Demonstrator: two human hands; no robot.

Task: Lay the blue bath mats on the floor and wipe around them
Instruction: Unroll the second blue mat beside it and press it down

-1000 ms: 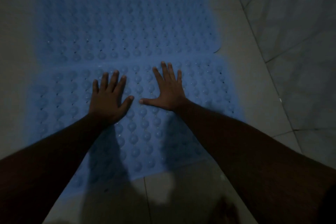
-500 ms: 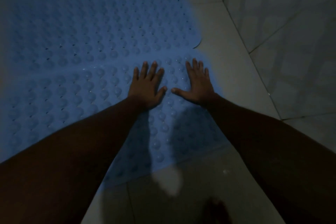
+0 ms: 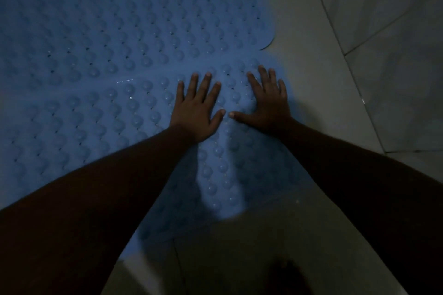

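Two blue bath mats with raised bumps lie flat on the tiled floor, edge to edge. The far mat (image 3: 143, 12) fills the upper left; the near mat (image 3: 84, 122) runs under my arms. My left hand (image 3: 195, 108) presses flat on the near mat, fingers spread. My right hand (image 3: 268, 100) lies flat beside it, close to the mat's right edge, thumb tips almost touching. Neither hand holds anything.
Pale floor tiles (image 3: 318, 93) run along the right of the mats and below them. A tiled wall (image 3: 395, 31) rises at the right. The scene is dim, and my arms' shadows fall across the near mat.
Both hands have slid to the right across the near mat and come closer together. The view has moved in, so the mats now fill more of the left.
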